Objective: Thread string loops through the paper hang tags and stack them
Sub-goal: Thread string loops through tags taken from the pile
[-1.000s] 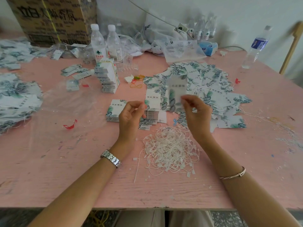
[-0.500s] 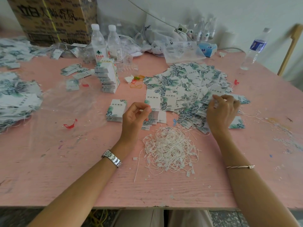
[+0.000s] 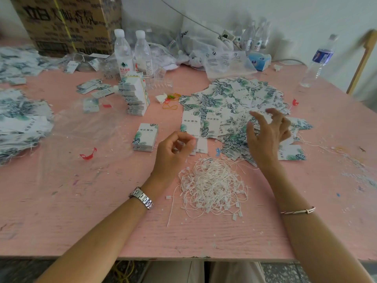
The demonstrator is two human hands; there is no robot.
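A tangle of white string loops [image 3: 212,184] lies on the pink table [image 3: 81,221] between my forearms. My left hand [image 3: 173,150] hovers just above and left of it, thumb and fingertips pinching a small white bit that looks like a string loop. My right hand [image 3: 267,131], blurred, floats with fingers spread and nothing in them over a wide loose pile of leaf-printed hang tags [image 3: 234,101]. A short neat stack of tags [image 3: 145,137] sits left of my left hand. Behind it stands a taller stack [image 3: 134,94].
Two water bottles [image 3: 132,54] and a cardboard box [image 3: 65,23] stand at the back left, another bottle [image 3: 318,62] at the back right. Plastic bags [image 3: 224,60] lie along the wall. More tag heaps [image 3: 18,123] and a clear plastic sheet [image 3: 81,127] cover the left side.
My right hand carried the tag it held up over to the loose pile on the right, let it go, and has lifted away with fingers spread. My left hand stayed in place.
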